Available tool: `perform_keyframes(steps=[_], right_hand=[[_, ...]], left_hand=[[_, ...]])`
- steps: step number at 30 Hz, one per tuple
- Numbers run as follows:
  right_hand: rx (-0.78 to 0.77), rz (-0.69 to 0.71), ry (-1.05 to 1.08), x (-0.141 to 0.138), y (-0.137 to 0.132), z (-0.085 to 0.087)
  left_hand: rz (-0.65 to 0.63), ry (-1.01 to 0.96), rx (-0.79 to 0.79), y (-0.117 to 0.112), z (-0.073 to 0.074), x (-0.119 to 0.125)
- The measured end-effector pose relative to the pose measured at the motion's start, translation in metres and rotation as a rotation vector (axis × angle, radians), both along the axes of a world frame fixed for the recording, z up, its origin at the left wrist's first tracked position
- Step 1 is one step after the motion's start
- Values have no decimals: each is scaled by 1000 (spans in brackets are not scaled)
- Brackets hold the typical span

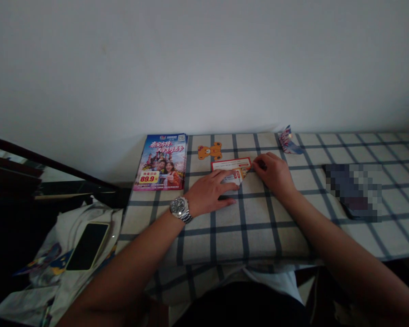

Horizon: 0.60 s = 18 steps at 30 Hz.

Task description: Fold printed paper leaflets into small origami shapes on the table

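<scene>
A folded paper flyer (230, 164), white with a red border and a printed orange corner, lies on the checked tablecloth. My left hand (209, 193), with a metal watch on its wrist, rests on the flyer's near left part, fingers stretched and apart. At the flyer's right corner, my right hand (274, 175) has thumb and forefinger pinched together on the tip. The fingers of my left hand hide part of the paper. Beyond the flyer is a brown teddy bear picture (210, 151) on the cloth.
A stack of colourful printed flyers (162, 162) lies at the table's left. A folded paper piece (289, 141) stands near the wall. To the right is a dark, pixelated object (352, 190). A phone (87, 246) lies on pale cloth at lower left.
</scene>
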State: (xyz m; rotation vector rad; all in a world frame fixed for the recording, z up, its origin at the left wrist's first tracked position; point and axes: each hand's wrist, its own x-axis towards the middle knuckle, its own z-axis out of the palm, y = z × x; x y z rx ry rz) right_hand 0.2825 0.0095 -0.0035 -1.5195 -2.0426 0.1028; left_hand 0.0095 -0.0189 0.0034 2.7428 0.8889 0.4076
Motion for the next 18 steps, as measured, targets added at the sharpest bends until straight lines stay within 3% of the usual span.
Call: perform_keyframes(steps=[5,13,18], right_hand=[[-14,96,44,-9,-11,0],[23,276,21,-13,-16,-6],[30,276,9,-13,-16,-7]], left_hand=[[47,3,34,-2,-3,5],[14,-53,5,-5,-4,7],[21,-80,-33,-5,-3,7]])
